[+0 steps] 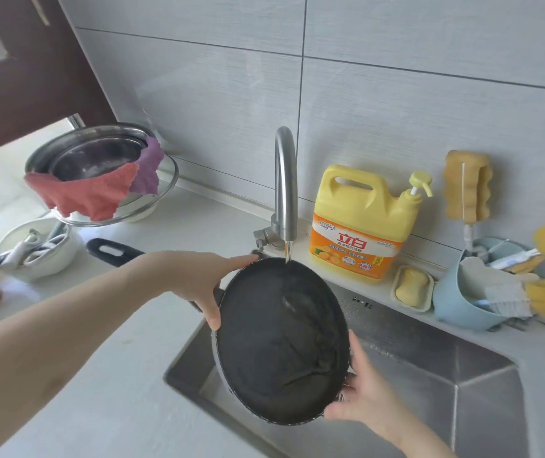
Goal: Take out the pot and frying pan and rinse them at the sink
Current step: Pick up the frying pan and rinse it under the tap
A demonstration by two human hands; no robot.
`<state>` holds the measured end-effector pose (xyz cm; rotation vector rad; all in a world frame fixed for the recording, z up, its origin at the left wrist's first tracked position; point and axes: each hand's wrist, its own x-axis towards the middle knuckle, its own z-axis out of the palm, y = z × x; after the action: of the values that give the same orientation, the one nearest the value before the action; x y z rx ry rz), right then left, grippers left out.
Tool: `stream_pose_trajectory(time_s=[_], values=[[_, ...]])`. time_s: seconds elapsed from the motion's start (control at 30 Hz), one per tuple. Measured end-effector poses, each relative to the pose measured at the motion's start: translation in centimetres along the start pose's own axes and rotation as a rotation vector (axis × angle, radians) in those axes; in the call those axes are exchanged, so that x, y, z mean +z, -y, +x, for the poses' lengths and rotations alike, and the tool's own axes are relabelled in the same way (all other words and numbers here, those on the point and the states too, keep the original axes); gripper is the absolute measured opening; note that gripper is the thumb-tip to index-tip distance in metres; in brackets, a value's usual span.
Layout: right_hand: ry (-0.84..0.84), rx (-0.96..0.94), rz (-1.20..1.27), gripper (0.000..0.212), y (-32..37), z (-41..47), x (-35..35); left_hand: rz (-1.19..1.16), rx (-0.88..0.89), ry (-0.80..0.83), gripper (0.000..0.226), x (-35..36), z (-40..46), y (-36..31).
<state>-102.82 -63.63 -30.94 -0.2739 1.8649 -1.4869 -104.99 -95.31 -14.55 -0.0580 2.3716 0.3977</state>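
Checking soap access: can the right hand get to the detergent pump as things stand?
Probably yes, once it lets go. The right hand grips the frying pan rim, so it is busy. The detergent bottle stands behind the sink, pump on its right, nothing in front of it.

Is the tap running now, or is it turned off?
It is on. A thin stream falls from the faucet spout onto the tilted frying pan, and water spreads across the pan's dark surface.
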Motion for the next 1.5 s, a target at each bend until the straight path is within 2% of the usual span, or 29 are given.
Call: stream_pose_trajectory(time_s=[0.1, 0.17, 0.3, 0.37, 0.5, 0.57, 0.73, 0.8, 0.93, 1.1, 1.17, 1.33, 1.5], values=[[-0.085, 0.002, -0.041, 0.138, 0.0, 0.4, 0.0, 0.208, 0.054, -0.149, 0.116, 0.1, -0.4, -0.3], [-0.104, -0.036, -0.118, 0.141, 1.1, 0.5, -1.2, 0.196, 0.096, -0.234, 0.116, 0.5, -0.4, -0.2], [-0.093, -0.139, -0.335, 0.140, 5.7, -0.2, -5.5, -0.044, 0.106, -0.310, 0.120, 3.1, 0.7, 1.0], [-0.054, -0.118, -0.463, 0.141, 8.5, -0.6, -7.8, -0.247, 0.158, -0.316, 0.124, 4.6, 1.7, 1.7], [0.040, 0.004, -0.634, 0.143, 12.9, -1.3, -11.2, -0.560, 0.282, -0.163, 0.125, 6.7, 3.2, 1.9], [0.073, 0.026, -0.589, 0.139, 13.9, -1.7, -12.0, -0.609, 0.310, -0.061, 0.121, 6.9, 3.3, 2.0], [0.195, -0.008, -0.323, 0.106, 12.0, -2.2, -11.3, -0.530, 0.366, 0.177, 0.102, 4.2, 2.2, 2.3], [0.201, -0.014, -0.278, 0.107, 9.6, -1.9, -10.0, -0.460, 0.309, 0.211, 0.096, 2.5, 1.5, 2.5], [0.091, -0.030, -0.185, 0.117, 5.0, -1.0, -5.8, -0.338, 0.125, 0.152, 0.110, -0.3, 0.9, 2.6], [-0.056, -0.041, -0.106, 0.128, 2.8, 0.2, -2.0, 0.017, 0.098, -0.061, 0.121, -1.3, 0.9, 1.9], [-0.101, -0.046, -0.145, 0.136, 2.7, 0.6, -2.3, 0.055, 0.093, -0.145, 0.121, -0.6, 1.2, 1.6], [-0.101, -0.123, -0.334, 0.134, 5.3, -0.5, -6.1, -0.145, 0.164, -0.210, 0.120, 3.4, 2.6, 1.0], [0.025, -0.056, -0.470, 0.121, 9.7, -3.3, -9.5, -0.441, 0.218, -0.043, 0.120, 6.8, 4.5, 0.5]])
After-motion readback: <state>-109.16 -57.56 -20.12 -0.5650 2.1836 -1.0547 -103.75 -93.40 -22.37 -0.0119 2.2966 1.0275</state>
